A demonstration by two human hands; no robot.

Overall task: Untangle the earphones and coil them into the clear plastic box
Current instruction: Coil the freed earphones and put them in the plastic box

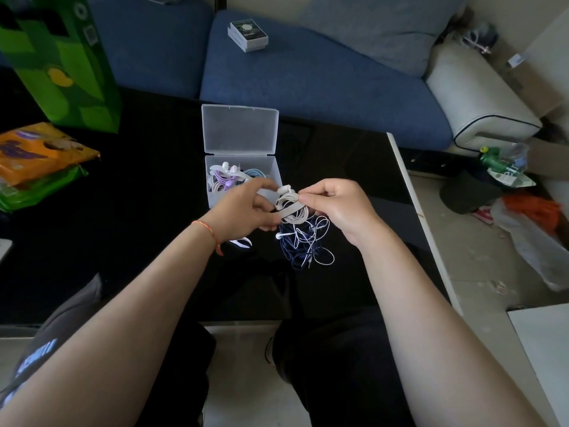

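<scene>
Both hands met over the black glossy table top (pixel 154 241), just in front of the clear plastic box with its hinged lid standing open (pixel 243 180). Between them sat a small coiled bundle of white earphone cable (pixel 291 208), wound tight, one earbud poking up at its top.

Left hand (pixel 246 211): fingers curled, pinching the bundle's left side, thumb side toward the box. Right hand (pixel 335 204): thumb and forefinger closed on the bundle's upper right edge. A pale flat band crossed the coil's lower part; whether it was a tie or a strap could not be made out.

Below the coil, a loose tangle of white and dark blue earphone cords (pixel 308 245) lay on the table, one white earbud at its left edge. Whether the held coil was free of that tangle could not be told.

The box already held coiled purple, pale blue and white earphones (pixel 228 177), mostly in its left and rear part.

Key relation: the box's open mouth lay directly beyond the held coil, up and slightly left of the fingers, its near wall just behind the left fingertips. The left hand was nearer. Judged: a short forward carry would drop the coil into the right front portion.
</scene>
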